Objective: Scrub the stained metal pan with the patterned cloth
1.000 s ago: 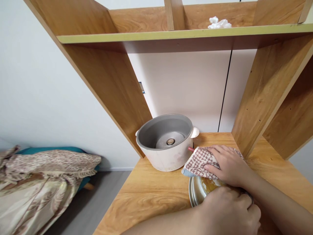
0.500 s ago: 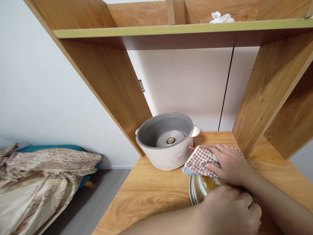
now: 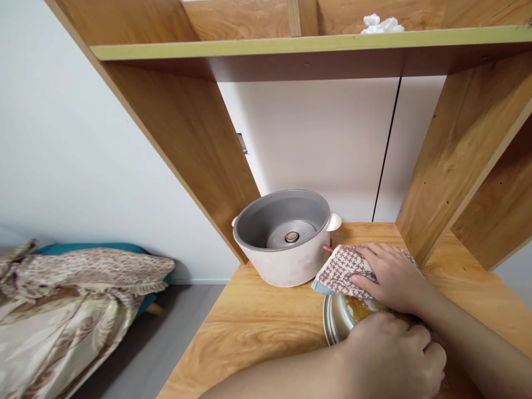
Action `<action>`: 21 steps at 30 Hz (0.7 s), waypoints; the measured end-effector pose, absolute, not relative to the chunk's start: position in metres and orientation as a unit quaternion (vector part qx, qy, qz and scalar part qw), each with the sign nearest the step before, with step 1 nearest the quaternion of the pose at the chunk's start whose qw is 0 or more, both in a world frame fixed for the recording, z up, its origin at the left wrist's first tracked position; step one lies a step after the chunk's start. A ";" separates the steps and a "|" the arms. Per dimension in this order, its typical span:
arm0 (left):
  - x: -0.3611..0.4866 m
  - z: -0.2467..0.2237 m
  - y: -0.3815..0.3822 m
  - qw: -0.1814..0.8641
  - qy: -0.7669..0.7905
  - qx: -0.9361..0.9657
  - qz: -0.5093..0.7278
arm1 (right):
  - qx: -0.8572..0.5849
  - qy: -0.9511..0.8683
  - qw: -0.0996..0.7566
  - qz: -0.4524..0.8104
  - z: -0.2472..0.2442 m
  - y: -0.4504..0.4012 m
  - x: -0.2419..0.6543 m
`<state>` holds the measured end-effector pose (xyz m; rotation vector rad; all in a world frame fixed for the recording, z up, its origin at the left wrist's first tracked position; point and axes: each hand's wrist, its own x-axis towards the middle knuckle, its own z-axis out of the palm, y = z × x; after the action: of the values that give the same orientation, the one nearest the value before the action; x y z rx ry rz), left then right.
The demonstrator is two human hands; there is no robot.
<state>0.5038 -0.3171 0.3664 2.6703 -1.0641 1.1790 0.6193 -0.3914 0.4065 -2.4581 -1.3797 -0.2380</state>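
My right hand (image 3: 393, 277) is pressed over a brown-and-white checked cloth (image 3: 347, 269) with a blue edge and a small red tag, thumb and fingers gripping it. The cloth touches the far side of a round metal lid-like piece (image 3: 338, 318), which has a ridged silvery rim and brown-yellow stains. In front of it, my left hand (image 3: 399, 352) is closed in a fist at the metal piece's near right side; the part inside its fingers is hidden. Just behind to the left stands a white rice cooker body (image 3: 282, 266), open on top, with a grey inside and a round heating plate.
The wooden desk top (image 3: 249, 316) lies between upright side panels (image 3: 183, 133). A shelf (image 3: 307, 47) with a yellow-green edge crosses above, holding crumpled white tissue (image 3: 382, 25). Left of the desk, a patterned cover (image 3: 83, 305) drapes over a teal seat.
The view has shifted slightly. Both hands, the cloth and the metal piece hold almost the same places; the cooker body has not moved.
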 end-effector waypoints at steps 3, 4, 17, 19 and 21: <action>0.504 0.365 -0.317 0.019 -0.342 0.858 0.382 | -0.858 -0.482 0.156 -0.083 0.407 -0.392 0.619; 0.504 0.364 -0.317 0.019 -0.342 0.859 0.381 | -0.858 -0.482 0.157 -0.084 0.407 -0.392 0.619; 0.503 0.364 -0.316 0.019 -0.345 0.864 0.366 | -0.857 -0.481 0.159 -0.091 0.406 -0.391 0.620; 0.503 0.363 -0.317 0.021 -0.345 0.864 0.365 | -0.858 -0.480 0.156 -0.092 0.406 -0.391 0.619; 0.503 0.363 -0.317 0.021 -0.344 0.863 0.369 | -0.860 -0.478 0.155 -0.091 0.406 -0.391 0.619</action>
<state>0.5032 -0.3169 0.3632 2.6754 -1.0675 1.1425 0.6193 -0.3913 0.4063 -2.4629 -1.3691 -0.2618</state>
